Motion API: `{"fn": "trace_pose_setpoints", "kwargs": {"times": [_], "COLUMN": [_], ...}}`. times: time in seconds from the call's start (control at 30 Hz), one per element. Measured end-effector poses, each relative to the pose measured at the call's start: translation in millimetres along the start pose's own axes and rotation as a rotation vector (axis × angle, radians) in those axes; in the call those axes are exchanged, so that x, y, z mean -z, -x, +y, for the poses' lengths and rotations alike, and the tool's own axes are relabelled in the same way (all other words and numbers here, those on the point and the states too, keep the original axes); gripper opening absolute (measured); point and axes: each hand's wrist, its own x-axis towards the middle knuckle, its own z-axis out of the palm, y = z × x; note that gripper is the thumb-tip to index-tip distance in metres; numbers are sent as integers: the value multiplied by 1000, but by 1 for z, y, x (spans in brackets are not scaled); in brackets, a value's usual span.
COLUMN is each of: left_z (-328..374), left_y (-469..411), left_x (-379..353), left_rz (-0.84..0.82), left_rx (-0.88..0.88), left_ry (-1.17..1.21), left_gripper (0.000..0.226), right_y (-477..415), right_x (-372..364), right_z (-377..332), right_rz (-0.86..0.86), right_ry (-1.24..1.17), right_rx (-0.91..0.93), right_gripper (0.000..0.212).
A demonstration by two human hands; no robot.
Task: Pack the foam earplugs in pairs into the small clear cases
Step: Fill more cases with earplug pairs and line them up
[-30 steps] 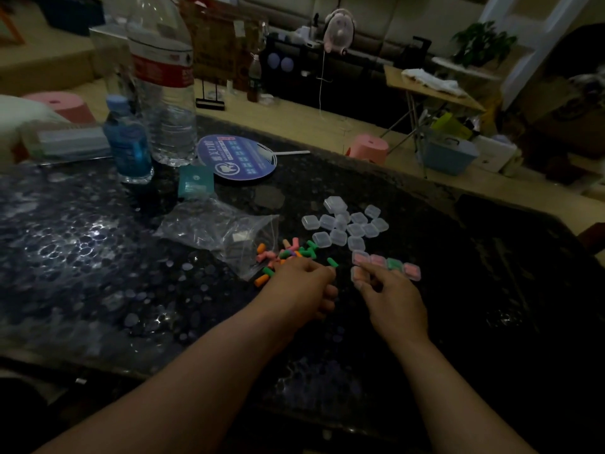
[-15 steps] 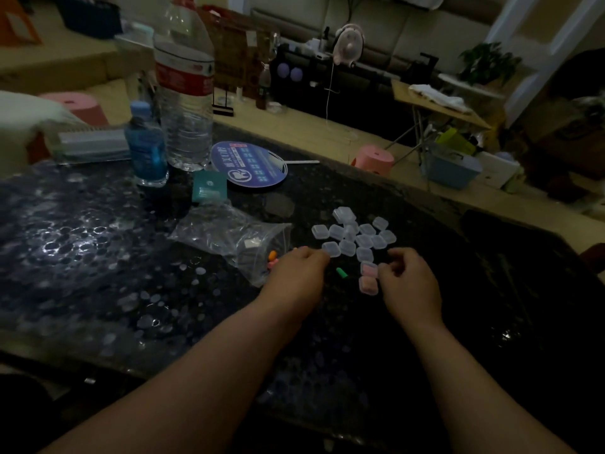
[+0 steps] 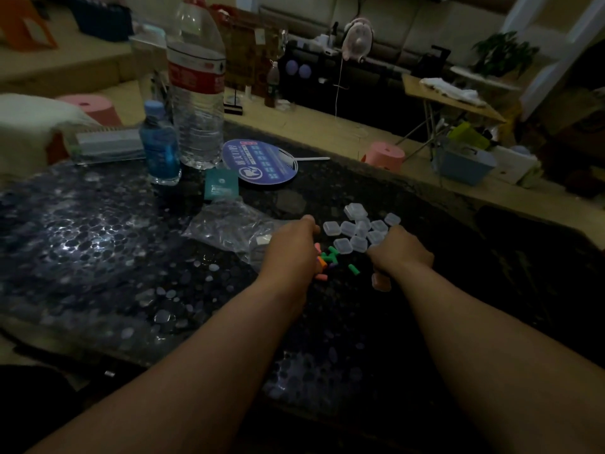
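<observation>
Dim shot: left hand curled over foam earplugs, right hand by clear square cases, fingers hidden, grasp can't tell.

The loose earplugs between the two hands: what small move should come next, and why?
Probably the left hand should pinch two matching earplugs from the loose earplugs beside it. The right hand is already at the empty clear cases, and only one filled case shows near that wrist.
</observation>
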Motion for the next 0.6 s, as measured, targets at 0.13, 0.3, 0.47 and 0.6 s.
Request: {"fn": "trace_pose_setpoints", "kwargs": {"times": [0.13,0.3,0.47,0.6], "left_z": [-5,-9,-7,-16], "left_y": [-1,9,34,55], "left_x": [2,-1,-1,3], "left_rz": [-72,-213,-439,-515], "left_rx": [-15,-118,-315,-396], "left_ry": [-49,-308,-651,-776], "left_gripper": [18,14,37,44], "right_y": [18,86,157,181], "right_x": [22,60,57,46], "right_z": [6,28,55,65], "right_rz": [31,-57,-316,-432], "right_ry": [-162,-767,-1132,-1294], "right_rx": [54,206,172,137], "right_gripper": [59,21,22,28]}}
